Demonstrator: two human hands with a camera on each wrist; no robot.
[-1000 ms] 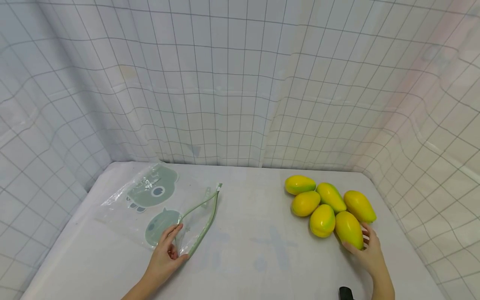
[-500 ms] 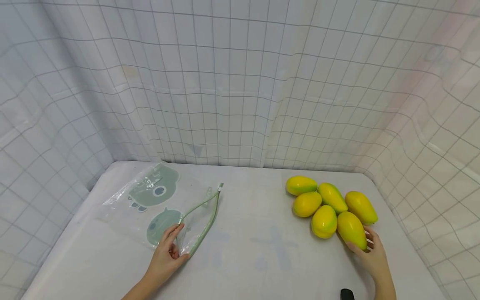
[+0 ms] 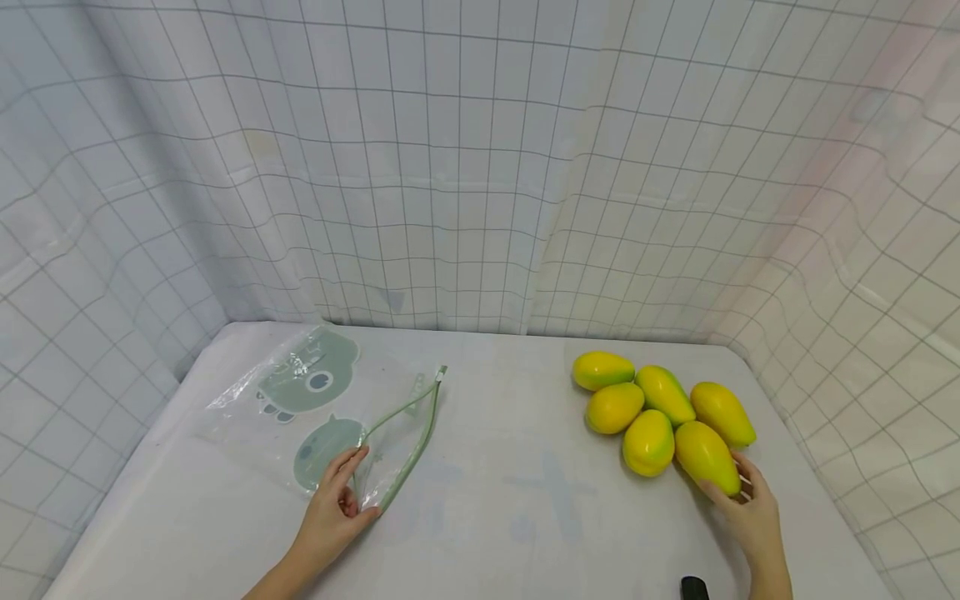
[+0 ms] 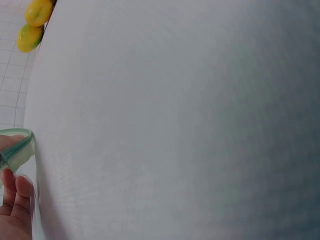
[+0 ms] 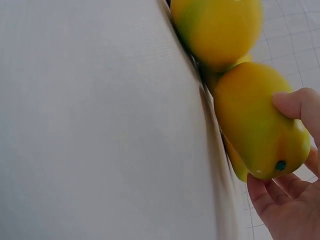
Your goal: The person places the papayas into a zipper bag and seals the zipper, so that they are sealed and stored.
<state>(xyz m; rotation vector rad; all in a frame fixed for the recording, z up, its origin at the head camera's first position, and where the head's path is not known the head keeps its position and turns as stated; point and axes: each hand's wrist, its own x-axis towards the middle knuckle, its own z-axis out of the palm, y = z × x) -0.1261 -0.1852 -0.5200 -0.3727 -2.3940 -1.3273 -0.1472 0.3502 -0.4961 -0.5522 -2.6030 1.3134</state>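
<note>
My left hand [image 3: 330, 508] holds the mouth of a clear plastic zip bag [image 3: 397, 425] with green edging, its thumb at the near edge and fingers at the other, so the mouth gapes. Pale green cartoon animals are printed on the bag, which lies flat on the left. On the right, my right hand [image 3: 746, 508] grips the nearest yellow-green mango [image 3: 705, 458], thumb on one side and fingers on the other. In the right wrist view that mango [image 5: 255, 120] shows a dark stem spot at its end, close beside another mango [image 5: 220, 30].
Several more mangoes [image 3: 648, 443] lie clustered beyond the held one at the back right. A black object [image 3: 693, 588] pokes in at the bottom edge. White grid-patterned curtains [image 3: 480, 167] surround the white-covered table [image 3: 510, 517] at the back and sides.
The gripped mango has turned slightly, its near end swinging right along with my right hand. My left hand and the bag stay as they were.
</note>
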